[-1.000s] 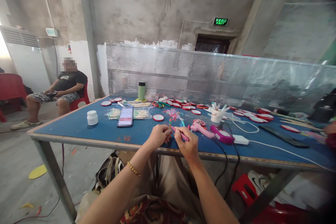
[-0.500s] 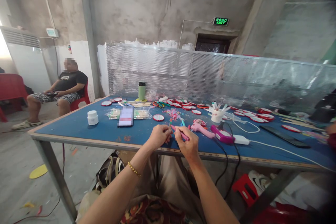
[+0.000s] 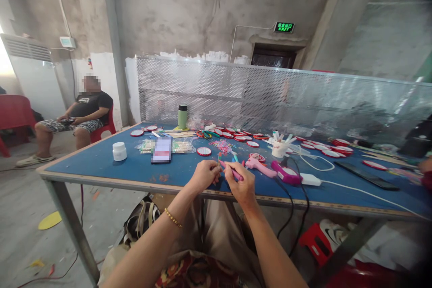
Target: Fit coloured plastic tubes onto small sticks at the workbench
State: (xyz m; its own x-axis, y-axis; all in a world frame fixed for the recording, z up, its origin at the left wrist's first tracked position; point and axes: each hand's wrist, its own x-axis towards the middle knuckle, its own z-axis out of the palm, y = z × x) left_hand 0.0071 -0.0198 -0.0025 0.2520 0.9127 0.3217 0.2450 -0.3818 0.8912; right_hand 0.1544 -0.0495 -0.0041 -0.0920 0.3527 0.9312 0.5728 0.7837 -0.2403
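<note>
Over the front edge of the blue table (image 3: 97, 158), my left hand (image 3: 205, 174) is closed on a small thin stick (image 3: 219, 158) with a reddish and green upper end. My right hand (image 3: 242, 182) grips a pink marker pen (image 3: 236, 173), its front end close to the stick; whether they touch I cannot tell. Just beyond my right hand lie a blue pen-like item (image 3: 235, 157) and a pink glue gun (image 3: 259, 165). A round red-rimmed disc (image 3: 204, 151) and a pile of small coloured pieces (image 3: 222, 146) lie farther back.
To the left are a white jar (image 3: 119, 151), a phone (image 3: 162, 150) on bagged sticks, and a green bottle (image 3: 182, 117). On the right stand a cup of markers (image 3: 279, 147), a purple device (image 3: 286, 173), a power strip (image 3: 310, 179) and cables. A perforated metal screen (image 3: 202, 87) closes the back.
</note>
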